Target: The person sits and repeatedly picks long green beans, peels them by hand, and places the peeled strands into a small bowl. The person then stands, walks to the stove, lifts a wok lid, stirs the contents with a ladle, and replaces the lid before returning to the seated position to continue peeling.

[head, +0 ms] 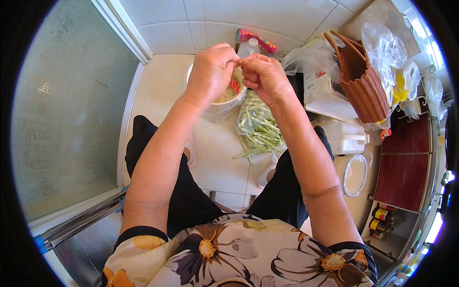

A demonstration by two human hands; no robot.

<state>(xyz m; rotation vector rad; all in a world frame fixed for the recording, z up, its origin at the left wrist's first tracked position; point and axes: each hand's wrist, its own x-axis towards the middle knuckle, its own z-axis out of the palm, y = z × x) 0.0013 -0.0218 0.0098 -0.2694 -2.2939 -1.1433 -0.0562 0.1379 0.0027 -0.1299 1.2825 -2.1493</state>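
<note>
My left hand [214,73] and my right hand [263,73] meet fingertip to fingertip above a pale round tub [224,103]. Between them they pinch a small yellowish piece [239,62], mostly covered by the fingers, so I cannot tell what it is. Something red [235,85] shows inside the tub, whose other contents are largely hidden by my left hand. On the floor below my right hand lies a heap of long green beans [263,138], partly inside a clear plastic bag [251,114].
A frosted glass door [79,107] stands at left. To the right are a brown wicker basket [365,89], a white box [319,86], a plastic jug [346,138] and a dark red cabinet [403,179]. A clear bottle [248,48] and a red can [263,42] lie beyond my hands.
</note>
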